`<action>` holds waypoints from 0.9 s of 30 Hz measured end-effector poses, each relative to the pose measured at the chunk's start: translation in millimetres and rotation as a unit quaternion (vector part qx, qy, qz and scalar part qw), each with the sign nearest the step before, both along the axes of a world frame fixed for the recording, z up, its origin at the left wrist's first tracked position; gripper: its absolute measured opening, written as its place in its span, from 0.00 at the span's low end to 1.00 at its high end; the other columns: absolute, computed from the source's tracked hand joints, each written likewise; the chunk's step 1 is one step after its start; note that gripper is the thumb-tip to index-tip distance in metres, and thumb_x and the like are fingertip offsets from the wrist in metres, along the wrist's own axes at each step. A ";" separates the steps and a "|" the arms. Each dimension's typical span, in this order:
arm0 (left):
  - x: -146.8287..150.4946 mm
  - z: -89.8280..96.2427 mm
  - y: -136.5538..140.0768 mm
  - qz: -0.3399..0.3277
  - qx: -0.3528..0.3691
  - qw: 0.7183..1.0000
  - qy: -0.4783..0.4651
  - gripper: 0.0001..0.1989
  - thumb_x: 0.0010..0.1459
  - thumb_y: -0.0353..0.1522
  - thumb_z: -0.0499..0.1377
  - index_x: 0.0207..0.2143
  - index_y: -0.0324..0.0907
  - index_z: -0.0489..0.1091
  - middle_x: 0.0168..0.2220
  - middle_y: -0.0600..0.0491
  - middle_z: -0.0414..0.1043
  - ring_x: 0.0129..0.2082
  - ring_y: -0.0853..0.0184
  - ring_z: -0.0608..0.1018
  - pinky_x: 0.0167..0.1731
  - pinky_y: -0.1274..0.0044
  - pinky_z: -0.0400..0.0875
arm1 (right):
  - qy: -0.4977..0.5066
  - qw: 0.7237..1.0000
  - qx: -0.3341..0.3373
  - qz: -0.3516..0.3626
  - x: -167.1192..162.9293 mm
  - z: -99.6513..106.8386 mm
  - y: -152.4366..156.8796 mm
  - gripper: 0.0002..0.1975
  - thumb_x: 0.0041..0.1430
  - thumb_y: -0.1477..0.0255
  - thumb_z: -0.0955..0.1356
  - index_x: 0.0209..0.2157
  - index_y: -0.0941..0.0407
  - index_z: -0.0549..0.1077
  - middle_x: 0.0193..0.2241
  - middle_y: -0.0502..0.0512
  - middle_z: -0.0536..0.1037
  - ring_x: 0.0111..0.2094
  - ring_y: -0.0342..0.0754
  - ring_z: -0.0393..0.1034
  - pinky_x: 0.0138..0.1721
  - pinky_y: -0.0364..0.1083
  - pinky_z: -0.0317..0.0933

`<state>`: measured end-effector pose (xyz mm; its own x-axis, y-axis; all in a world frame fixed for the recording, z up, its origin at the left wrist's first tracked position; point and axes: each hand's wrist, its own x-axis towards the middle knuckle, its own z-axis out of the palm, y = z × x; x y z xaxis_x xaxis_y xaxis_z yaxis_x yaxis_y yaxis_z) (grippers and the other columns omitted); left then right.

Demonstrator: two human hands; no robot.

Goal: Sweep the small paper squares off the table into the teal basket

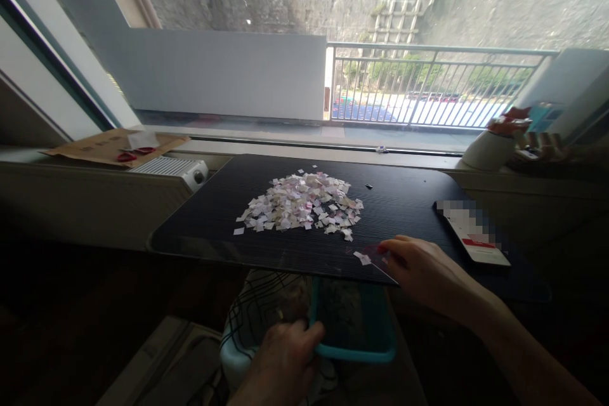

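My left hand (pixel 290 349) is closed on the left rim of a blue plastic container (pixel 354 354), just below the table's front edge. Small scraps seem to lie inside, but the interior is dark. My right hand (pixel 413 263) rests low over the table near that same edge, its fingers pinching a thin see-through plastic piece (pixel 378 255) with a straight pale edge. A few paper scraps (pixel 362 258) lie against the plastic, by the fingertips. Farther back on the dark table (pixel 200 228) spreads a heap of small cut paper pieces (pixel 299 200).
A phone (pixel 476 235) lies to the right of my right hand. Red-handled scissors (pixel 136 153) sit on brown paper (pixel 90 146) at the left, beside a white radiator (pixel 174 168). A pale vase-like pot (pixel 490 149) stands on the right sill. Under the table is a cloth-lined bin (pixel 233 346).
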<state>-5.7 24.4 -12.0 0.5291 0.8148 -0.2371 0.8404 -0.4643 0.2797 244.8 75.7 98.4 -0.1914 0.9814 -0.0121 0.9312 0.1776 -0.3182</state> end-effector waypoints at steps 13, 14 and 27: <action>-0.2 -0.9 -2.5 0.005 0.001 1.000 -0.022 0.20 0.45 0.21 0.53 0.39 0.48 0.66 0.33 0.55 0.70 0.34 0.62 0.72 0.34 0.75 0.62 | 0.032 0.999 -0.003 0.026 -3.9 -1.4 -32.8 0.13 0.60 0.75 0.58 0.35 0.52 0.74 0.30 0.51 0.72 0.29 0.43 0.66 0.30 0.41 0.56; 0.0 -1.0 -2.2 0.005 0.002 1.000 -0.023 0.20 0.44 0.21 0.54 0.39 0.48 0.66 0.33 0.55 0.70 0.34 0.62 0.72 0.34 0.75 0.62 | 0.026 0.999 0.004 0.025 -3.6 -1.1 -33.1 0.13 0.61 0.75 0.58 0.35 0.52 0.74 0.30 0.51 0.72 0.29 0.44 0.66 0.31 0.42 0.56; 0.6 1.0 -2.0 0.001 0.005 1.000 -0.025 0.16 0.48 0.22 0.53 0.38 0.48 0.66 0.32 0.54 0.70 0.33 0.60 0.73 0.33 0.74 0.63 | -0.018 0.998 0.030 0.043 -7.2 -6.5 -39.2 0.15 0.60 0.78 0.58 0.41 0.51 0.72 0.33 0.53 0.70 0.35 0.47 0.65 0.35 0.44 0.58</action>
<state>-5.1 22.4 -10.9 0.5393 0.8176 -0.2014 0.8257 -0.4665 0.3173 237.7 36.5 91.9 -0.2761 0.9604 0.0379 0.9219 0.2758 -0.2721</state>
